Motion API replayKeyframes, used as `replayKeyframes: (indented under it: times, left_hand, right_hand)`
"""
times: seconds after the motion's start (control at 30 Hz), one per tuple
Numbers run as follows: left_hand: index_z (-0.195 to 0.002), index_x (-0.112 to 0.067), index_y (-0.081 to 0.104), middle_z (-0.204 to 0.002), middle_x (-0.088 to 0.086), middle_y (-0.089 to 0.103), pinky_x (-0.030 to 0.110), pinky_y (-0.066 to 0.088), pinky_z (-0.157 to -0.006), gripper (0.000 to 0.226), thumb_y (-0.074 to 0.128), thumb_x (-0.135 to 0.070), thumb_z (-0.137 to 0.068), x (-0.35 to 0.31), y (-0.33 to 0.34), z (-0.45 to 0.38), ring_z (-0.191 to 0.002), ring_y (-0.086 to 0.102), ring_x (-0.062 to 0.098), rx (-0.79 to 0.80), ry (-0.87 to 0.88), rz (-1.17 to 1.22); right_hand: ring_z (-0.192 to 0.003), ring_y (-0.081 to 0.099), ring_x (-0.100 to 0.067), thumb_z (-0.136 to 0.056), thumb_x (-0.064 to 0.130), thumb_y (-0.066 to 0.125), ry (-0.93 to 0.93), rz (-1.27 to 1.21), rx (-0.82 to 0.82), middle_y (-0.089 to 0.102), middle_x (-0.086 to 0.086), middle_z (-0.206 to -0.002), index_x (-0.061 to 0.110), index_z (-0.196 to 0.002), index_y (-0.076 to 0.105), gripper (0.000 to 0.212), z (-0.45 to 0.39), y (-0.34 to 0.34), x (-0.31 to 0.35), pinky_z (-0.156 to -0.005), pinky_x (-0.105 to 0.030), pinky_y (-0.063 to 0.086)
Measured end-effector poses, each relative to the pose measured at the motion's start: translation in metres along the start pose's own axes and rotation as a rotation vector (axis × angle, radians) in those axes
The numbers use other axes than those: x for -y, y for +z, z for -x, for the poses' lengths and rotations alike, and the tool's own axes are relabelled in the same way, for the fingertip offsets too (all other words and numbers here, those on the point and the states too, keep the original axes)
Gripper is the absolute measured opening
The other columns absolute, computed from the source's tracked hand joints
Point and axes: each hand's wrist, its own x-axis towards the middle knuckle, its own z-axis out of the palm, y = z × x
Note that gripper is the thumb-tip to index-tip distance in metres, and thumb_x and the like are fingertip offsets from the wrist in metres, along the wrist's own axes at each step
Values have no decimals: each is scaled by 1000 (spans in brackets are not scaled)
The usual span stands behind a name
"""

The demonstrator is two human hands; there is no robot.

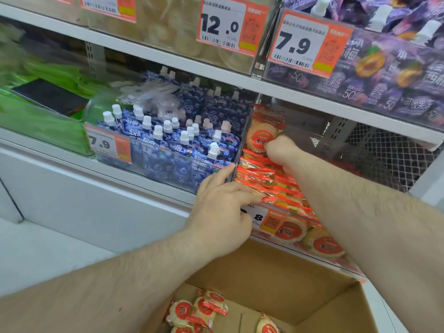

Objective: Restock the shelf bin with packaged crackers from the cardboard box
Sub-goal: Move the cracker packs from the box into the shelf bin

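A clear shelf bin [294,218] holds several round cracker packs in red-and-clear wrappers [269,182]. My right hand [280,150] reaches deep into the bin and grips one upright cracker pack [260,137] at the back. My left hand [222,210] rests on the bin's front left corner, its fingers straight and touching the front packs. Below, the open cardboard box [319,282] holds a few more cracker packs [194,311] on its bottom.
Left of the cracker bin stands a bin of blue spouted pouches [173,145] with a 7.9 price tag. Green packs [40,116] fill the far left. An upper shelf carries purple pouches [384,78] and pale jelly cups [173,32]. A wire mesh panel [384,159] backs the shelf.
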Motion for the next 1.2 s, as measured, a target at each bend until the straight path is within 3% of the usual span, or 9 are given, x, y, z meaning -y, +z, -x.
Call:
replayKeyframes:
  times: [0.1,0.23,0.4,0.47,0.6,0.67,0.8,1.07,1.2]
  left_hand:
    - [-117,-35,68,-129,-19,59,24,-6,-114,41,58,-14,-83,-3,-2,-1,-145,10,5,-13,-18,14]
    - [-115,-38,68,-131,-20,57,31,-4,-116,42,58,-17,-81,-4,1,2,-146,12,7,-45,-15,-26]
    - [-96,-28,71,-121,-1,57,41,29,-96,38,57,-16,-63,-4,2,7,-117,37,22,-197,68,-17]
    - [-95,-21,69,-107,0,55,40,43,-84,34,57,-12,-65,-7,1,8,-101,46,21,-192,119,34]
    - [-101,-18,67,-98,-6,55,27,44,-79,34,52,-12,-71,-8,3,15,-93,52,15,-45,170,67]
    - [-102,-18,66,-100,-6,56,28,44,-82,35,51,-13,-70,-6,5,16,-96,53,17,-43,157,54]
    - [-104,-17,65,-105,-5,53,39,47,-87,38,51,-14,-69,-6,5,11,-100,46,17,-74,94,18]
    - [-115,-29,66,-138,2,49,50,35,-100,53,54,-20,-64,4,6,11,-127,29,23,-62,86,-177]
    - [-119,-31,63,-141,0,48,52,32,-101,55,52,-20,-66,9,6,13,-131,27,24,-30,85,-180]
  right_hand:
    - [-86,61,-25,-100,16,44,2,-40,44,65,-12,-104,12,-89,54,15,4,-3,-1,-84,-40,52]
    - [-90,59,-24,-100,30,50,23,-65,63,62,-7,-105,9,-114,55,25,10,-8,-6,-81,-38,50]
    - [-86,58,-26,-98,35,52,9,22,-54,56,-6,-90,4,-121,51,38,26,-20,-10,-89,-40,48]
    - [-100,61,-34,-94,37,52,-104,108,-204,64,-10,-100,8,-119,52,38,39,-25,-13,-95,-45,47]
    - [-108,58,-35,-89,33,52,-513,247,-405,68,-14,-111,12,-128,56,44,83,-21,-27,-96,-42,45]
    - [-109,58,-35,-89,32,57,-564,319,-354,67,-15,-110,11,-132,54,47,98,-18,-33,-95,-43,46]
    - [-112,58,-32,-87,34,62,-447,347,-226,67,-8,-117,19,-139,46,56,89,-21,-42,-94,-43,48]
    - [-112,60,-23,-84,39,67,-362,227,-177,65,2,-122,28,-130,54,49,53,-22,-30,-92,-37,51]
    - [-124,52,-26,-74,44,72,-399,363,-13,53,-3,-138,26,-141,42,75,43,-14,-23,-102,-42,45]
